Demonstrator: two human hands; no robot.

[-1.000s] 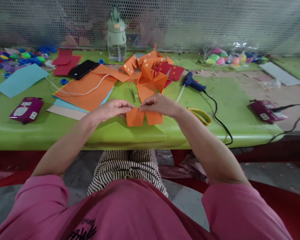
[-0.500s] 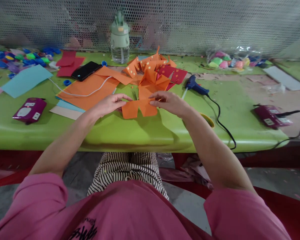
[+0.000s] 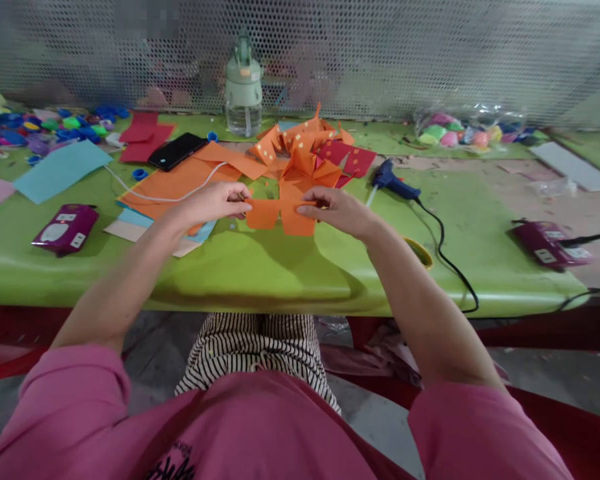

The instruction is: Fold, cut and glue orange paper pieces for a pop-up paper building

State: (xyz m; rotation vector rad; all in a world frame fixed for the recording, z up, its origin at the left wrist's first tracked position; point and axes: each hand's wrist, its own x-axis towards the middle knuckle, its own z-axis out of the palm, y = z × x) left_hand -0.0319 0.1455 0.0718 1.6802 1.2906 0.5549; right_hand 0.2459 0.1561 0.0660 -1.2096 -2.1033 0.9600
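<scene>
Two hands pinch one folded orange paper piece [image 3: 279,215] above the green worktop [image 3: 260,267].
Left hand [image 3: 215,202] and right hand [image 3: 335,209] both grip closed on it; pulling apart could tear the thin middle.

We reach both bare forearms forward, our left hand [image 3: 211,203] and right hand [image 3: 336,210] level, near each other, each closed in a pinching grip.

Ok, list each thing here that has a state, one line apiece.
left hand: shut on orange paper piece
right hand: shut on orange paper piece
orange paper piece: folded, held above the table
water bottle: upright, lid closed
phone: screen dark
glue gun: lying down, corded
</scene>
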